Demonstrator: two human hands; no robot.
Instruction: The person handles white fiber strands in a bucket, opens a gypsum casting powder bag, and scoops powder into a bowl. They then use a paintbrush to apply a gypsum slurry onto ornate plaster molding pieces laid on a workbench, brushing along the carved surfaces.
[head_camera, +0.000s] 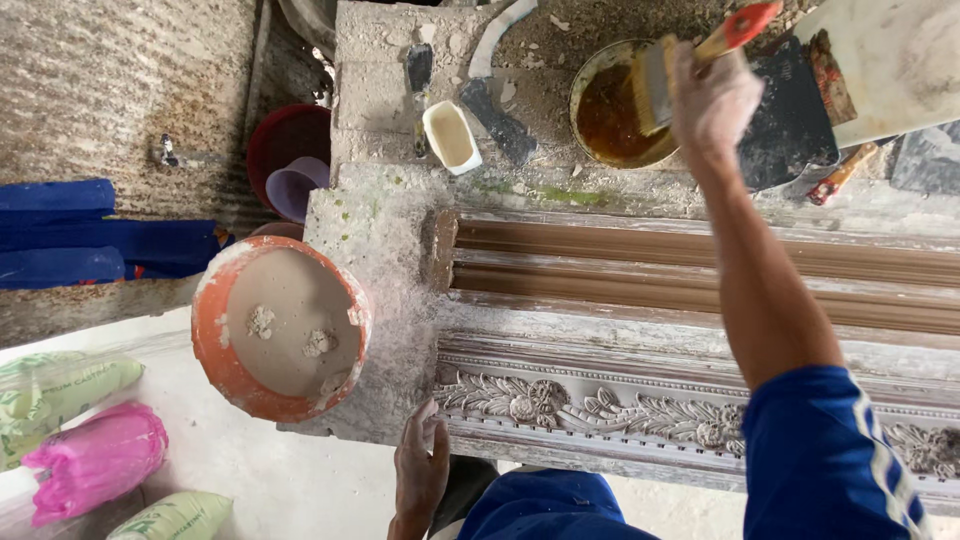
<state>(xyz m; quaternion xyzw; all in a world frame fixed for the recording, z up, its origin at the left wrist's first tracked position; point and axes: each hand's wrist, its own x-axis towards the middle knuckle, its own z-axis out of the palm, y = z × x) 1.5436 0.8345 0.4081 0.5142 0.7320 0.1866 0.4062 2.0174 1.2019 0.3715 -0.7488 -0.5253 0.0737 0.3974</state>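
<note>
At the far left we see blue bars (60, 235) against the rough wall and, below them, a pink sack (97, 462) lying between green-printed sacks (60, 385) on the pale floor. Next comes the orange bucket (280, 328), caked white at the rim and holding grey plaster slurry with a few lumps on top; it sits at the left end of our bench (385, 250), with a red basin (288, 150) and a lilac cup behind it. Our left hand (421, 470) rests released, fingers spread flat on the near edge of the bench, just beside the end of the carved floral moulding (600, 410). Beyond that lies the long brown ribbed mould (700, 265), running off to the right. A small white tub (451, 137) of pale liquid stands behind the mould's left end. Further right, our right hand (712, 100) is clenched on the red-handled paintbrush (665, 75), whose bristles hang over the round tin (610, 115) of brown liquid near the back of the bench. To do this well, we judge, we should load the bristles only partly, wipe the excess on the tin's rim so nothing drips across the bench, and keep the left hand planted for balance. A dark trowel blade (790, 120) lies just right of the tin.
</note>
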